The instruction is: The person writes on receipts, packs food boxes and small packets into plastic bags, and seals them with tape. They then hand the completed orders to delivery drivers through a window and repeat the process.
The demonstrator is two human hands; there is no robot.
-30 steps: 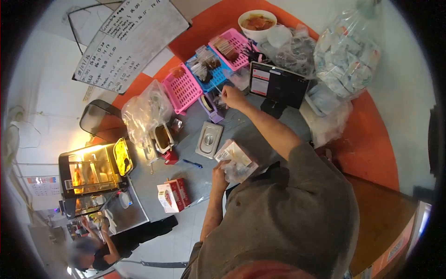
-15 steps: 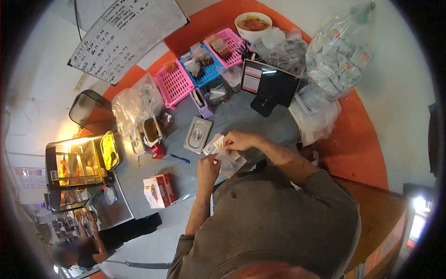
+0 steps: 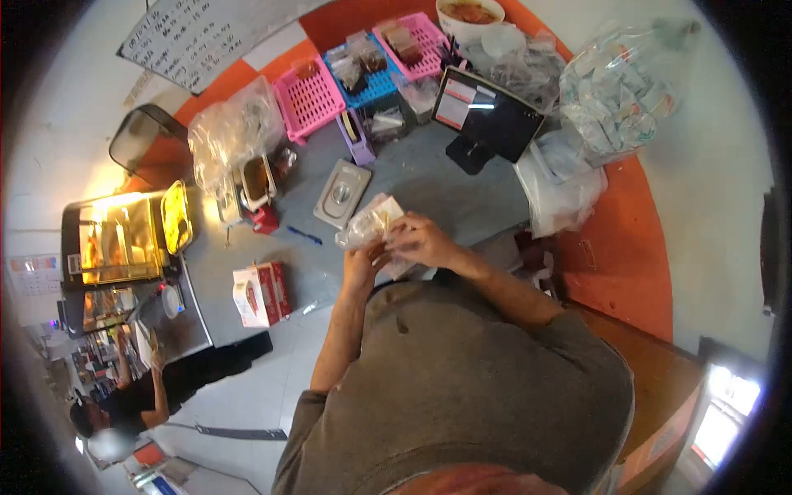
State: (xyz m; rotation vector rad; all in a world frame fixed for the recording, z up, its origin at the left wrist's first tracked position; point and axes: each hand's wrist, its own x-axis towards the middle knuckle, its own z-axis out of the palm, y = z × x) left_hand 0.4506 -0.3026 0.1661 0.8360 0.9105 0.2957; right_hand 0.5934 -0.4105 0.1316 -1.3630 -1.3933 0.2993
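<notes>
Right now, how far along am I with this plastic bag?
Looks done: the clear plastic bag is picked up and bunched near the steel lid. In hand: your left hand seems to grip its near side, with your right hand right at it. Left: it's not yet let go or set aside; your fingers hide whether it's closed.

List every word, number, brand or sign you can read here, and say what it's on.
"15.00": on the whiteboard, its other handwriting too blurred to be sure of.

Too small or blurred to read: the red-and-white box, tablet screen, wall sheet.
</notes>
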